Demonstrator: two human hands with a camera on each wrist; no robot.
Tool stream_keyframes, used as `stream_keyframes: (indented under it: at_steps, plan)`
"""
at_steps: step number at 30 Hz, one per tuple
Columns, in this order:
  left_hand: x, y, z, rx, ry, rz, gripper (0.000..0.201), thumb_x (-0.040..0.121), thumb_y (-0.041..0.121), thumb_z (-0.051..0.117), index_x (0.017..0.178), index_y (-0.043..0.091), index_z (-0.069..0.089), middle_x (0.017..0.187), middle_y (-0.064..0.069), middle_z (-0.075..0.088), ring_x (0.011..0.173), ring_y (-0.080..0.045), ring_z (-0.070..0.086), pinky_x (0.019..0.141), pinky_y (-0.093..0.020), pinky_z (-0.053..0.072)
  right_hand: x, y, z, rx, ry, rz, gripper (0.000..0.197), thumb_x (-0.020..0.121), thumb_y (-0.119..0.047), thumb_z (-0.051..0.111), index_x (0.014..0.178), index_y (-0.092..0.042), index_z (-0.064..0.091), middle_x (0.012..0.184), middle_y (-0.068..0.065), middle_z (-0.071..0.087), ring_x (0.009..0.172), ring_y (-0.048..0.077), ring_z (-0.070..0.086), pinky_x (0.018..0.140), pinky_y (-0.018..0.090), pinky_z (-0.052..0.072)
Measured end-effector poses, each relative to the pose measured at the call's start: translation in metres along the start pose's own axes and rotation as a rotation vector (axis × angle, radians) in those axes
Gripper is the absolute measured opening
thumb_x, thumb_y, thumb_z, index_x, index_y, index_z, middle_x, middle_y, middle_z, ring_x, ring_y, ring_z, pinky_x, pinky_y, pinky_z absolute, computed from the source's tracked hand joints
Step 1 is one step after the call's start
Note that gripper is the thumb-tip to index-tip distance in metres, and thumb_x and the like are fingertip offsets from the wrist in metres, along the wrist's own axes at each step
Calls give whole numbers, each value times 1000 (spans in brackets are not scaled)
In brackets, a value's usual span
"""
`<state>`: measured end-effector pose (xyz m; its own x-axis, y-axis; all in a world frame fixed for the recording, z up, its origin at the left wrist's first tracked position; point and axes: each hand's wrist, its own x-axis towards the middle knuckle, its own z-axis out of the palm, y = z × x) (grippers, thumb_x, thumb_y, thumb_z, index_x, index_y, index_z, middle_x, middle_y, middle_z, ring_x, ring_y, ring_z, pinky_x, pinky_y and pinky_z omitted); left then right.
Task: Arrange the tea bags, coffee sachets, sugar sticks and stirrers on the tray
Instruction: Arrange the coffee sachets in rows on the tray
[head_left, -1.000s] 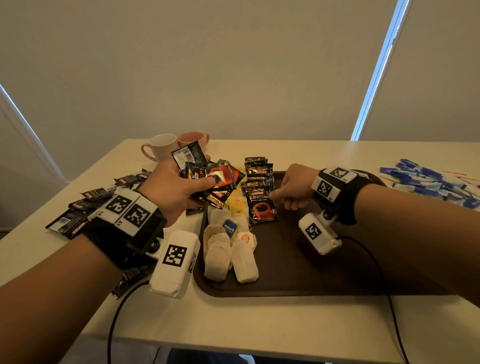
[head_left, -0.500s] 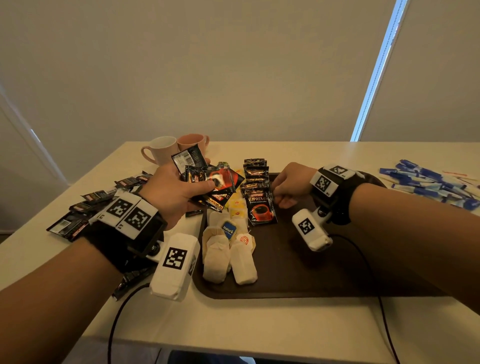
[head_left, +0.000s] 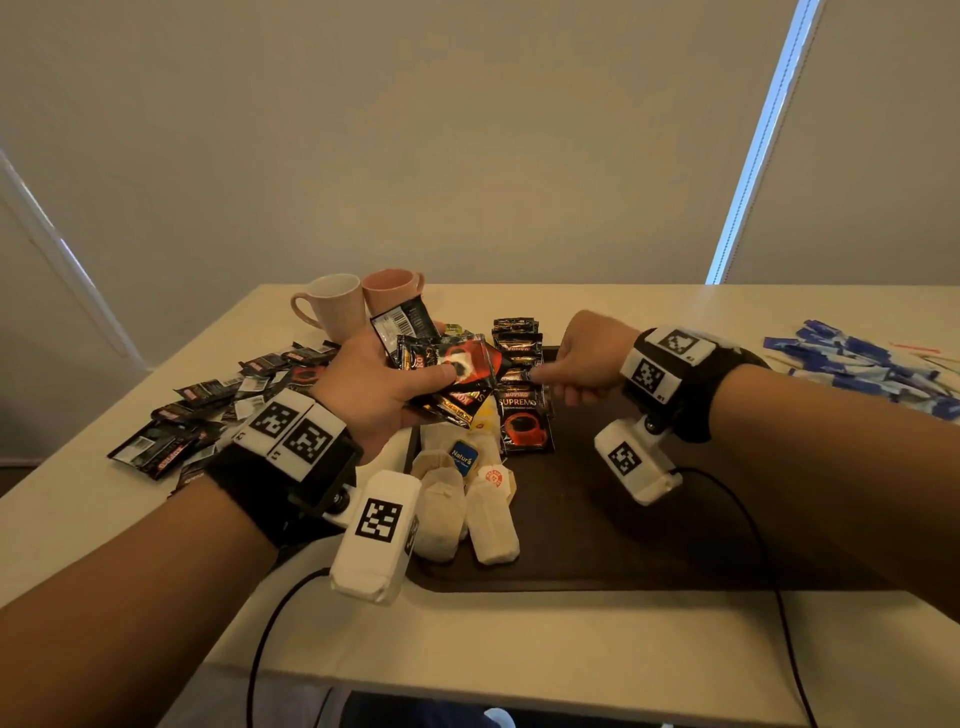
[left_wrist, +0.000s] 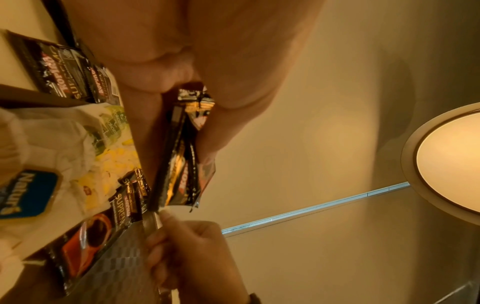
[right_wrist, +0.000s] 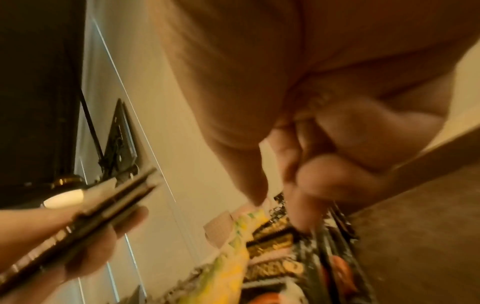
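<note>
A fanned bunch of glossy black-and-red coffee sachets (head_left: 447, 374) sits in the left hand (head_left: 374, 389), thumb on top and fingers curled beneath, held above the far left corner of the dark brown rectangular tray (head_left: 597, 535). The right hand (head_left: 587, 358) has its fingers curled, and its forefinger and thumb reach towards the near edge of that bunch; whether they pinch a sachet or only touch it, I cannot tell. On the tray below, a column of black coffee sachets (head_left: 522, 405) runs from the far edge inward, and just left of it lie pale paper tea bags (head_left: 467, 499) with coloured tags. More dark sachets (head_left: 208, 410) are scattered on the cream worktop (head_left: 519, 649) left of the tray. Two mugs, one white (head_left: 330, 304) and one pink (head_left: 392, 288), stand at the far edge. Blue-and-white sugar sticks (head_left: 872, 369) lie heaped near the right edge.
</note>
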<state>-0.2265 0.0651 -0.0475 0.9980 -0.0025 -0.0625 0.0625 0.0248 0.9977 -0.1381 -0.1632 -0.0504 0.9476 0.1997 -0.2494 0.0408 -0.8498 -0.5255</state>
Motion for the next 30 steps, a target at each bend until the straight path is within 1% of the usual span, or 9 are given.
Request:
stream_keyframes:
  at_steps: [2,5,8,10,14,17,19,24,30]
  plan:
    - [0,-1,2,13,-5,1,52,79,-4,70,128,8,56,115,-16,70,104,-35,69,85,-56,57,-5,-5,-8,176,140,-157,38,94,-43,63,88,-7,72,70,1,73,53,10,62,54,24,50]
    - [-1,-2,9,39,-47,4,54,76,0,73,127,10,58,115,-15,71,104,-34,69,88,-59,55,-22,-17,-6,431,67,-308,39,91,-45,65,109,-10,68,92,4,75,66,14,69,58,26,55]
    - [-4,-2,17,14,-94,20,50,82,-2,68,129,8,56,116,-17,70,105,-34,69,89,-56,55,-34,-24,6,496,-31,-318,32,85,-24,76,110,-6,65,94,12,74,67,19,70,53,22,54]
    - [-7,-2,18,-25,-126,9,53,80,0,68,131,8,54,118,-16,70,107,-33,68,88,-51,57,-38,-25,13,684,-25,-275,27,84,-12,76,106,-1,63,100,20,71,71,24,70,53,23,56]
    - [-10,-4,14,-43,-140,2,64,72,-1,68,133,6,51,121,-18,68,109,-32,68,84,-43,60,-46,-22,17,1003,-33,-205,21,89,-2,67,105,-1,54,108,26,63,58,16,70,55,30,61]
    - [-6,-4,13,-48,-66,3,55,82,-9,64,134,6,51,122,-18,66,110,-34,67,79,-41,61,-50,-17,19,953,-101,-227,28,91,1,64,117,-6,56,106,21,66,80,34,74,62,40,63]
    - [-4,-3,14,-40,-23,4,48,86,-8,62,130,9,53,123,-15,66,110,-33,66,79,-43,61,-52,-14,19,855,-109,-231,31,90,0,66,119,-9,58,103,17,69,89,34,73,64,41,63]
    - [-1,-2,17,-31,27,11,31,90,-4,61,111,17,60,112,-10,70,101,-25,69,78,-43,61,-48,-10,16,651,-36,-217,43,85,-6,74,124,6,58,96,18,75,85,26,75,61,29,61]
    - [3,-5,15,8,41,36,32,89,-5,63,108,21,63,117,-11,70,109,-30,67,89,-55,55,-55,-1,9,780,-12,-126,42,83,3,71,122,7,56,93,20,72,68,22,73,50,22,55]
